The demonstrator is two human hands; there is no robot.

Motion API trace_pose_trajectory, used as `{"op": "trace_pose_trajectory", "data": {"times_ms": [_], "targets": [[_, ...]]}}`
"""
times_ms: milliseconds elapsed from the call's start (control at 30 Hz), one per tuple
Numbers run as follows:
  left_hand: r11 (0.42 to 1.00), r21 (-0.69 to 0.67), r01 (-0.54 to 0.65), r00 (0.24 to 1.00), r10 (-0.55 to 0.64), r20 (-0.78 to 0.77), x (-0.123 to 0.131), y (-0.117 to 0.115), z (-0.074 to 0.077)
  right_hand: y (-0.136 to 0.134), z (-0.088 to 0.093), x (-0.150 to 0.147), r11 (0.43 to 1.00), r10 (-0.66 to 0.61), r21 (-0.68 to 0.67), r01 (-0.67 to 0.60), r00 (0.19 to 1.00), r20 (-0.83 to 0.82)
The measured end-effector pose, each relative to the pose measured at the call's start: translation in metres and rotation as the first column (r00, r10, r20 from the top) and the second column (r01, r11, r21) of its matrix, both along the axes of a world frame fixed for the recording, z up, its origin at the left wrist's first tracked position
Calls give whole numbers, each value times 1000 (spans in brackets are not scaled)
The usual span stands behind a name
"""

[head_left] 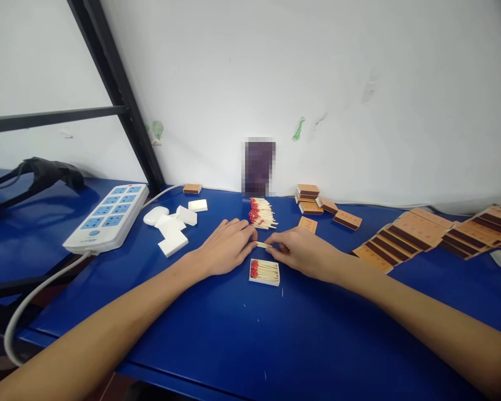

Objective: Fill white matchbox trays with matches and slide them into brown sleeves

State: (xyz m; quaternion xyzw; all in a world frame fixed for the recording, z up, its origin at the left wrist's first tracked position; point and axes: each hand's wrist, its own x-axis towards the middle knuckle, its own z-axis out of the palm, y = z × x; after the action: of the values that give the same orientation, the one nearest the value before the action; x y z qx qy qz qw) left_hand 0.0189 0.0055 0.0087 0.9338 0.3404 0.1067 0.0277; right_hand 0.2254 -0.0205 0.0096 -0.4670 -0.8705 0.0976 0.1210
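Observation:
My left hand [227, 245] and my right hand [301, 252] meet on the blue table [217, 334], fingers pinched together on a small bunch of matches [263, 245] held between them. Just below the hands lies an open white matchbox tray [264, 272] filled with red-tipped matches. Behind the hands a loose pile of red-tipped matches [261, 213] lies on the table.
Empty white trays [174, 229] and a white power strip [107, 216] with its cable lie to the left. Orange matchbox sleeves [317, 203] are stacked behind, and rows of sleeves [426, 234] run along the right. A black frame post [121, 94] stands at the back left.

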Motion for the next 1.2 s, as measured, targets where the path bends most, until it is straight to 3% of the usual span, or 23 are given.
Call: {"op": "trace_pose_trajectory", "data": {"times_ms": [200,400,667,933,1067,1200], "targets": [[999,36,15,999,-14,-42,1,-2,1,1,-3,-2,999,-7,33,8,999,-35],[993,119,14,988,5,-153,3,-4,4,-1,-2,-3,998,-38,59,34,997,63],[994,99,43,976,-20,-218,5,-4,3,-2,-4,-4,997,-42,71,34,993,112],[968,232,96,957,-26,-288,5,-6,0,-5,-1,-5,997,-58,54,49,981,185],[970,209,127,959,-66,-276,4,-5,-1,-5,-2,-6,997,-54,73,39,975,216],[991,95,90,979,-70,-191,3,-2,1,-4,-5,-4,997,-43,79,26,976,214]]}}
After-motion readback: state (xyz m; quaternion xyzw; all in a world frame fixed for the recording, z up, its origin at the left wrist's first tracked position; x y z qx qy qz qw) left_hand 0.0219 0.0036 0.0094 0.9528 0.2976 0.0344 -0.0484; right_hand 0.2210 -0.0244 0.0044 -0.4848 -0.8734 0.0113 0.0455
